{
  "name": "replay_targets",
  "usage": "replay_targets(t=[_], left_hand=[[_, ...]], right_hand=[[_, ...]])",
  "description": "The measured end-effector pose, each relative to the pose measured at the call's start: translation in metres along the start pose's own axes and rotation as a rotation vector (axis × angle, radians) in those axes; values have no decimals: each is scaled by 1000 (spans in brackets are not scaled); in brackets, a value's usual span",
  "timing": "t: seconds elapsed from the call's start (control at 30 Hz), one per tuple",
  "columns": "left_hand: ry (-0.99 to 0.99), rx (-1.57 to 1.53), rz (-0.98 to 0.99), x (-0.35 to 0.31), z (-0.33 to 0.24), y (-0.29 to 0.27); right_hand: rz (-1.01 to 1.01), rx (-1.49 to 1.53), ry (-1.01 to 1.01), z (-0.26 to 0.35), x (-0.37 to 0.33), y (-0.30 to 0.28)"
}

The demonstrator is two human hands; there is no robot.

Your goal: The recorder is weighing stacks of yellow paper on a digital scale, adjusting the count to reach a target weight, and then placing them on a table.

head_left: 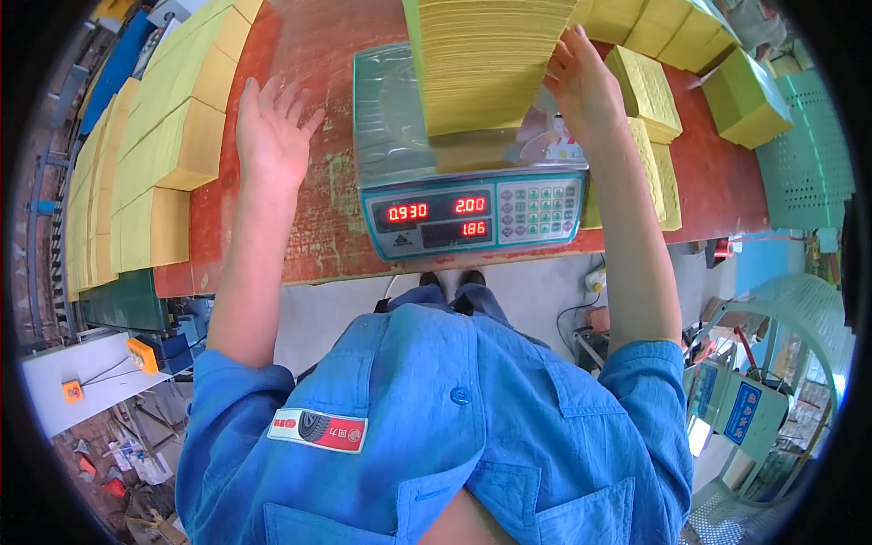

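A tall stack of yellow paper sheets (486, 68) stands on the metal pan of a digital scale (536, 245), whose red digits are lit. Left of the scale, above the table, my left hand (275, 136) is held palm up with its fingers apart and nothing in it. My right hand (589, 91) is at the right side of the stack, fingers stretched out along its edge. Whether those fingertips touch the paper I cannot tell. The top of the stack runs out of view.
The scale rests on a worn red table (322, 218). Rows of yellow paper stacks (173, 127) line its left side. More yellow bundles (649, 91) lie at the right and back right. A green perforated metal panel (804, 154) stands at the right end.
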State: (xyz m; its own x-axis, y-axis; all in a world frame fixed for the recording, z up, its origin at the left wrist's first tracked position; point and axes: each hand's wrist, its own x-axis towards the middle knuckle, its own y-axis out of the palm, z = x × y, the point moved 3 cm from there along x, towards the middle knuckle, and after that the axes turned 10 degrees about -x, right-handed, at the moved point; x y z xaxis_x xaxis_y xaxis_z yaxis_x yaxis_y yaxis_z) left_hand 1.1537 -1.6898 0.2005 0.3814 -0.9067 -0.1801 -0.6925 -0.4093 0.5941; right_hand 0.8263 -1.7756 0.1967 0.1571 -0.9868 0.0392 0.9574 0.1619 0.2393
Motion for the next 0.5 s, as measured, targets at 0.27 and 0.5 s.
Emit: replay_targets(t=[0.27,0.5], left_hand=[[5,7,91,1,2,23],[72,47,78,-8,-8,67]], right_hand=[[40,17,-23,-7,6,-24],[50,-10,-46,-4,12,-26]])
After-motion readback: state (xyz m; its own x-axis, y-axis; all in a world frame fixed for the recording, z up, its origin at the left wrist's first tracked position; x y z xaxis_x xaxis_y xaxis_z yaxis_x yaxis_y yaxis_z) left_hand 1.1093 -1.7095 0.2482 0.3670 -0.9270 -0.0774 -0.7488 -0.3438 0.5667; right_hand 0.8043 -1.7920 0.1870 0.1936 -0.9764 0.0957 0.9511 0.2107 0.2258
